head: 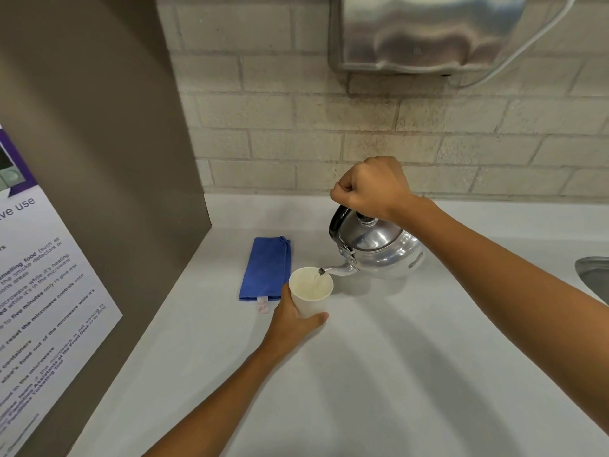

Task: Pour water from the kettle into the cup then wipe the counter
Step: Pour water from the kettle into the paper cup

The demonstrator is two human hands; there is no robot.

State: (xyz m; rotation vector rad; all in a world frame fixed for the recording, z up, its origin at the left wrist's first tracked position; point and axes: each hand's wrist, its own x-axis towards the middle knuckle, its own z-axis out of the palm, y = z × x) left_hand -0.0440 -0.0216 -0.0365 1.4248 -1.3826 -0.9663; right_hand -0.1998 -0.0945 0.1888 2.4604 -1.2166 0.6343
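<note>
Both hands busy: kettle over cup.

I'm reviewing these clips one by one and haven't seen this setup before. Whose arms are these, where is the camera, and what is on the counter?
There is no machine here: a person wears one wide-angle camera on the head, looking forward and down, so the two bare arms reaching in from the bottom are their own. The right hand grips the black handle of a shiny metal kettle, tilted so its spout sits over the rim of a white paper cup. The left hand holds that cup steady on the white counter. A folded blue cloth lies flat just left of the cup, untouched. A sink edge shows at far right, and a metal dispenser hangs on the brick wall above.
</note>
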